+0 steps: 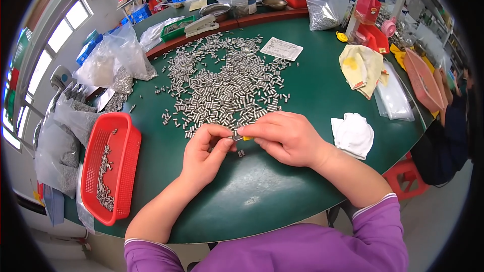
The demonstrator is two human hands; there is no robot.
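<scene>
A broad heap of small silvery metal cylinders (222, 88) covers the middle of the green tabletop. At its near edge my two hands meet. My left hand (207, 150) is closed, thumb and forefinger pinching a small metal cylinder (235, 138). My right hand (287, 138) is closed on a small yellow object (247, 138), mostly hidden by the fingers, whose kind I cannot make out; it is held against the cylinder. Just below the fingertips, a couple of loose cylinders (241, 153) lie on the table.
A red plastic basket (133, 156) with some cylinders stands at left, beside clear bags of parts (60, 146). White gloves (353, 135), a yellowish cloth (360, 68) and a paper slip (281, 49) lie rightward. Along the far ledge are a green tray (177, 29) and metal bowls (216, 10).
</scene>
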